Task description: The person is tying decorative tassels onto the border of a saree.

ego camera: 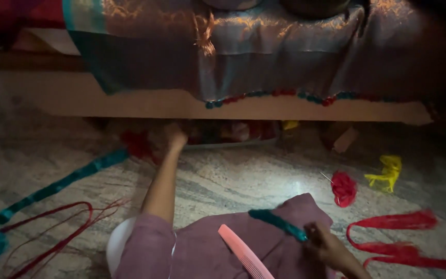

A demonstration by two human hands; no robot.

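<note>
Teal fuzzy cord (277, 222) is being pinched at its near end by the right hand (329, 248), its grip clamped on it over mauve cloth (207, 248). A pink ridged comb (244, 253) is lying just beside. The left hand (175, 138) is being stretched under the bed (130, 103), near red thread (135, 143); its grip cannot be told.
</note>
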